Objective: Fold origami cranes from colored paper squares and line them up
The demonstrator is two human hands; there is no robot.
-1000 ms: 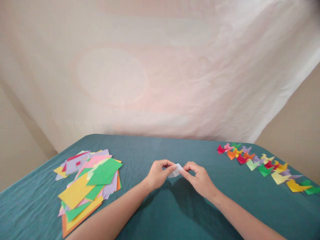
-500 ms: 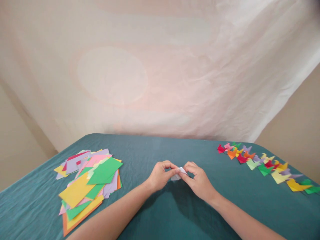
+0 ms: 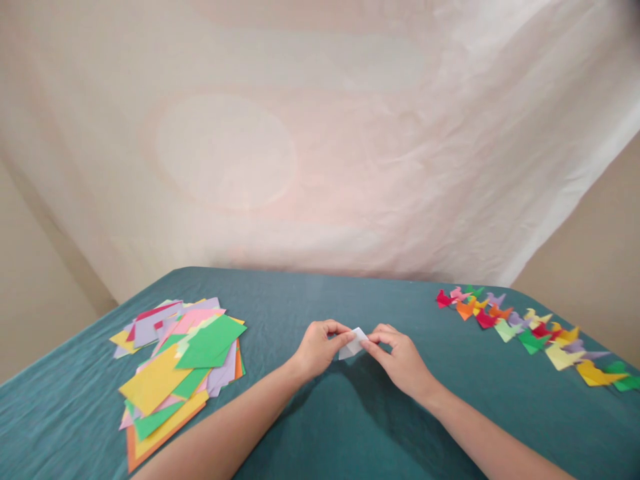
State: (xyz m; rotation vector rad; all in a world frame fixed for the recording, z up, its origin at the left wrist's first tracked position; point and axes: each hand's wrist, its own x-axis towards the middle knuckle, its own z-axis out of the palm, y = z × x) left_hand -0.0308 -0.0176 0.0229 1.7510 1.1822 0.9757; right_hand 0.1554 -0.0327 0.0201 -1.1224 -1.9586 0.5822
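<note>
A small folded piece of pale lavender-white paper (image 3: 354,343) is held up over the table between my two hands. My left hand (image 3: 320,348) pinches its left side between thumb and fingers. On the right side, the thumb and fingertips of my right hand (image 3: 397,357) are closed on the paper's edge. Creases show on its face, and its lower left corner hangs free. The fingertips behind the paper are partly hidden.
Loose coloured paper sheets (image 3: 157,383) lie in an overlapping pile on the left. Folded paper birds (image 3: 533,341) in several colours stand in rows on the right. A dark green cloth (image 3: 320,433) covers the table, and a pale fabric sheet (image 3: 320,147) hangs behind it.
My hands have drawn slightly apart, the thumbs uncovering more of the folded paper. The paper's face now shows more fully. The sheets and birds have stayed in place.
</note>
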